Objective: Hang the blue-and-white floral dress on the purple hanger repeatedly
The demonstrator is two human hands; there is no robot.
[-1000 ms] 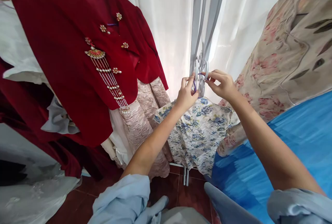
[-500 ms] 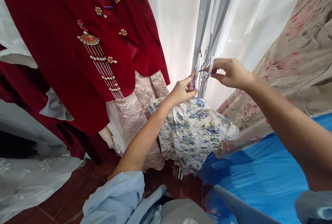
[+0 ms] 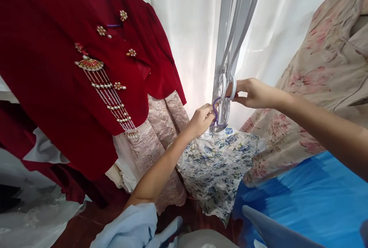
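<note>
A purple hanger carries a white blouse with blue and green flowers, which hangs below my hands. My left hand is closed on the hanger at the base of its hook. The hook's upper part reaches toward two white rings on hanging straps. On the other side, my right hand pinches the right-hand ring, thumb in front and fingertips partly hidden behind it. Whether the hook's tip passes through a ring, I cannot tell.
Left hangs a red jacket with beaded brooches over a pink brocade skirt. To the right are a beige floral dress and blue fabric. A grey metal post stands before a white curtain; dark red tiles lie below.
Both hands, the rings and the blouse sit lower in view, as does the jacket. The hanger's hook has come upright close to the rings. My left hand stays on the hanger.
</note>
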